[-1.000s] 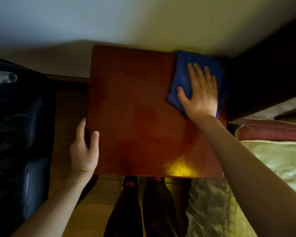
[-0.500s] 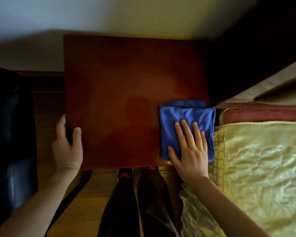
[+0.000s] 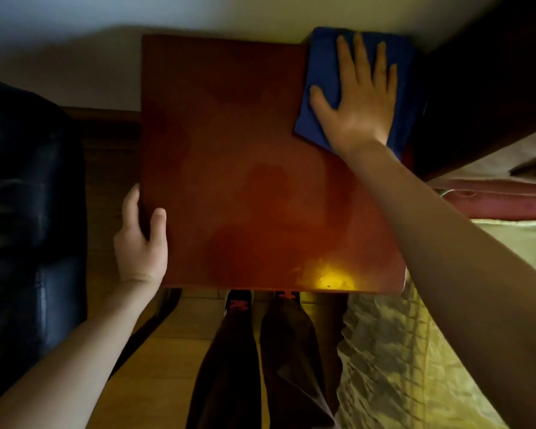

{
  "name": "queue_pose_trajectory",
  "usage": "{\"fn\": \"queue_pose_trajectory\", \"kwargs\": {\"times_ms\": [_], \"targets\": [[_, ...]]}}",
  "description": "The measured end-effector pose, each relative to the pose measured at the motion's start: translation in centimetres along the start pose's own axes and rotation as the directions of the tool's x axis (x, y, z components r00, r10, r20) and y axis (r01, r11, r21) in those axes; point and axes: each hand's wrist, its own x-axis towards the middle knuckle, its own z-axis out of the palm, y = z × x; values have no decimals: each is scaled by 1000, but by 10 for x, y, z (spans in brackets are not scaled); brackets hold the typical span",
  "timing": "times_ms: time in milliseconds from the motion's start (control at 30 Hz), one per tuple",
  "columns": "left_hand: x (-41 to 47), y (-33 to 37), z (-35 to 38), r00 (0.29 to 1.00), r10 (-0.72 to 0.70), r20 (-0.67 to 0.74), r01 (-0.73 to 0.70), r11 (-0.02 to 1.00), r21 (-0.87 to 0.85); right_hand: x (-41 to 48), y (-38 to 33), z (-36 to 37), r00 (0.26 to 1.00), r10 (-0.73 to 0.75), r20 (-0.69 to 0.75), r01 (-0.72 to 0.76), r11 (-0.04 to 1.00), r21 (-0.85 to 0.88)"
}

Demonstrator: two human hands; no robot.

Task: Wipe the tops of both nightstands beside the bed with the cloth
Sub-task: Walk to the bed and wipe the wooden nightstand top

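A reddish-brown wooden nightstand (image 3: 245,168) fills the middle of the view, its square top bare and glossy. A folded blue cloth (image 3: 322,72) lies at the top's far right corner, against the wall. My right hand (image 3: 359,97) presses flat on the cloth with fingers spread, pointing at the wall. My left hand (image 3: 141,239) grips the nightstand's left edge near the front, thumb on top and fingers down the side. Only this one nightstand is in view.
A dark leather chair (image 3: 25,227) stands close on the left. The bed with a yellow quilted cover (image 3: 446,351) and a red pillow (image 3: 502,199) lies to the right, under a dark headboard (image 3: 483,88). My legs and shoes (image 3: 260,351) stand in front.
My right hand slid the cloth from the far right corner to the near right edge and back to the far right corner. The left hand kept its hold on the left edge.
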Motion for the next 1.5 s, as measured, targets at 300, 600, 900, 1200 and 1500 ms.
{"fn": "queue_pose_trajectory", "kwargs": {"times_ms": [300, 600, 900, 1200, 1500], "targets": [[-2, 7, -4, 997, -18, 79, 22, 998, -56, -232, -17, 23, 958, -234, 168, 244, 969, -44], [4, -9, -5, 999, 9, 42, -4, 993, -114, -65, -82, 24, 972, -236, 23, 236, 971, -38], [2, -9, -11, 996, -40, 80, 53, 986, -159, -113, -106, 27, 925, -370, 83, 374, 927, -40], [4, -16, -10, 995, -40, 94, 63, 963, -262, -211, -113, 43, 866, -469, 171, 485, 873, -61], [9, -22, -8, 991, -73, 109, 109, 921, -374, -20, -222, 41, 929, -364, 65, 369, 926, -80]]}}
